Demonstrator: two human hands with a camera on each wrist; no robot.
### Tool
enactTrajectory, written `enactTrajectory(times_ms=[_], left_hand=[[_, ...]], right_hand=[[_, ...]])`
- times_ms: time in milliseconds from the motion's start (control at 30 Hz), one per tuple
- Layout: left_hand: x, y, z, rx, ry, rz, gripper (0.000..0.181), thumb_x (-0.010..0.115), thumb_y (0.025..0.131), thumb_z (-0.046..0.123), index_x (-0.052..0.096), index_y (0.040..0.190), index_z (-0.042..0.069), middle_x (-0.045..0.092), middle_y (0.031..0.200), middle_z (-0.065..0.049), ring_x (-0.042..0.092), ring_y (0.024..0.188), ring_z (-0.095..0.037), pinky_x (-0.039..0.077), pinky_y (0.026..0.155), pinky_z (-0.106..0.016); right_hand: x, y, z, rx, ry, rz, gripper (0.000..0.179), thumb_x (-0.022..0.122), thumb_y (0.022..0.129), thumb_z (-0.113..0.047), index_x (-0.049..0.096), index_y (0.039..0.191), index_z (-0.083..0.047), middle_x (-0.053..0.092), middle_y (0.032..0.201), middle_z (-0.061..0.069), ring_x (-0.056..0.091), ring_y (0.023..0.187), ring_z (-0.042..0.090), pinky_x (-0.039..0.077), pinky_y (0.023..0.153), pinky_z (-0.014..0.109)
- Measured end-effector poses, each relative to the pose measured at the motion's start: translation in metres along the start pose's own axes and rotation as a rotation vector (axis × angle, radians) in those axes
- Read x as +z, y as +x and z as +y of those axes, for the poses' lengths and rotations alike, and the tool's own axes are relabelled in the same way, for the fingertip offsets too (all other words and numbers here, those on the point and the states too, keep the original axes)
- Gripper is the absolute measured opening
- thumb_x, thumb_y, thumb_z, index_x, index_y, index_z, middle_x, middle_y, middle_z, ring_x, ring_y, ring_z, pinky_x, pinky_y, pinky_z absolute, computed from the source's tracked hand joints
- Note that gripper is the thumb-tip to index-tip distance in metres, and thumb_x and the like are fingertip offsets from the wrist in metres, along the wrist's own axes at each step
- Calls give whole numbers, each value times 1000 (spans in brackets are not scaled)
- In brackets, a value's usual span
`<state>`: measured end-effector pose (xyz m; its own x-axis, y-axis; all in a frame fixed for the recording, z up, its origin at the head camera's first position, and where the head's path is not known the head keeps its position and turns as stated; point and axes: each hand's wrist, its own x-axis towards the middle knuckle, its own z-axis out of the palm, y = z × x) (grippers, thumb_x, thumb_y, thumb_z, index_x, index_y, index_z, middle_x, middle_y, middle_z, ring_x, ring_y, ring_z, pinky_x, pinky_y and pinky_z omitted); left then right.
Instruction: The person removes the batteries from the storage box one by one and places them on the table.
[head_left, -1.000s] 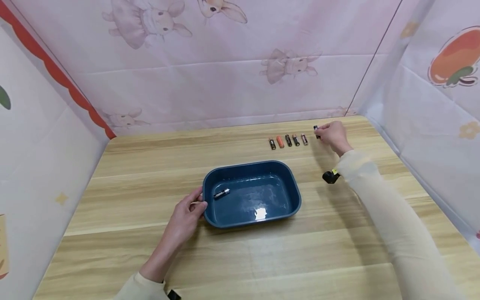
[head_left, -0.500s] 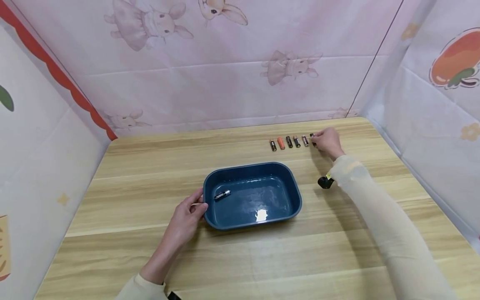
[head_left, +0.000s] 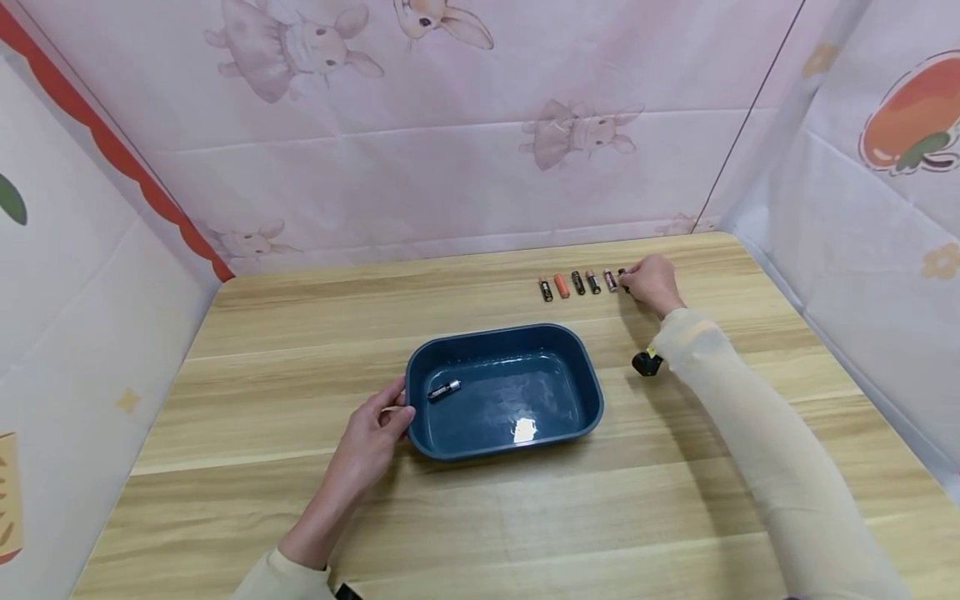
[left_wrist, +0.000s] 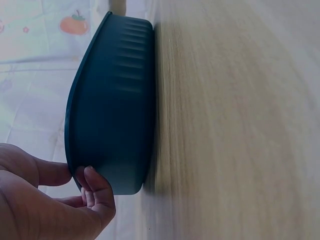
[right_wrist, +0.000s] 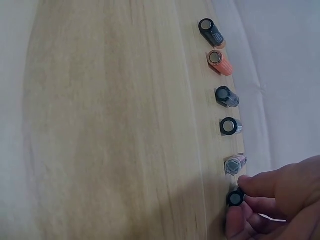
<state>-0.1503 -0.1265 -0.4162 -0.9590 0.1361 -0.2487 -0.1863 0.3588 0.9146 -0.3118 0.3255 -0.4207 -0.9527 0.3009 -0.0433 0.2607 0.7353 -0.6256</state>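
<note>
My right hand [head_left: 652, 284] pinches a dark battery [right_wrist: 235, 198] between thumb and fingers at the right end of a row near the table's back edge. Beside it lies a pale-wrapped battery [right_wrist: 235, 164]; further along are black ones [right_wrist: 230, 126] and an orange battery [right_wrist: 220, 62], spaced apart and roughly parallel. With my left hand [head_left: 369, 433] I hold the left end of a dark blue tub [head_left: 504, 454] at its rim, the fingers curled against the outer wall in the left wrist view. One black and silver battery [head_left: 444, 390] lies inside the tub, near its left wall.
The wooden table [head_left: 262, 375] meets a pink rabbit-print backdrop [head_left: 420, 183] just behind the battery row. White printed sheets hang on both sides. A black wrist camera [head_left: 647, 363] sits under my right cuff.
My right hand has brought its battery left and slightly nearer, to the end of the row; over the last half second it has shifted only slightly. My left hand and the tub have stayed put.
</note>
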Motion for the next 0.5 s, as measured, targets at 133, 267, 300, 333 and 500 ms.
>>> enactTrajectory(times_ms=[133, 267, 300, 333, 500], left_hand=[[0, 0, 0, -4, 2, -3, 52, 53, 108, 8, 40, 159, 8, 50, 130, -14, 56, 108, -27, 54, 88, -26], [-1, -1, 1, -9, 5, -4, 52, 53, 108, 8, 40, 159, 9, 50, 130, -14, 56, 108, -26, 54, 90, -29], [-1, -1, 1, -9, 5, -4, 53, 53, 108, 8, 40, 159, 9, 50, 130, -14, 56, 108, -26, 54, 91, -30], [-1, -1, 1, -7, 6, -4, 53, 53, 108, 8, 40, 159, 9, 50, 130, -14, 56, 107, -26, 54, 91, -31], [-1, -1, 1, 0, 7, -7, 52, 53, 108, 8, 40, 159, 8, 50, 131, -14, 56, 107, -26, 54, 90, -30]], right_hand=[[1, 0, 0, -3, 5, 8, 20, 69, 98, -12, 74, 98, 7, 73, 97, 20, 56, 73, 21, 45, 70, 34], [2, 2, 2, 3, 32, 12, 18, 68, 98, -11, 75, 96, 6, 73, 93, 20, 53, 64, 15, 44, 61, 29], [2, 3, 3, 5, 35, 13, 18, 68, 98, -10, 75, 96, 6, 74, 92, 19, 53, 62, 14, 44, 59, 29], [3, 4, 4, 2, 36, 12, 18, 68, 98, -10, 75, 95, 7, 74, 91, 19, 53, 60, 14, 43, 58, 28], [4, 6, 6, 3, 33, 14, 24, 67, 99, -11, 72, 81, 4, 66, 66, 8, 47, 51, 11, 39, 52, 27]])
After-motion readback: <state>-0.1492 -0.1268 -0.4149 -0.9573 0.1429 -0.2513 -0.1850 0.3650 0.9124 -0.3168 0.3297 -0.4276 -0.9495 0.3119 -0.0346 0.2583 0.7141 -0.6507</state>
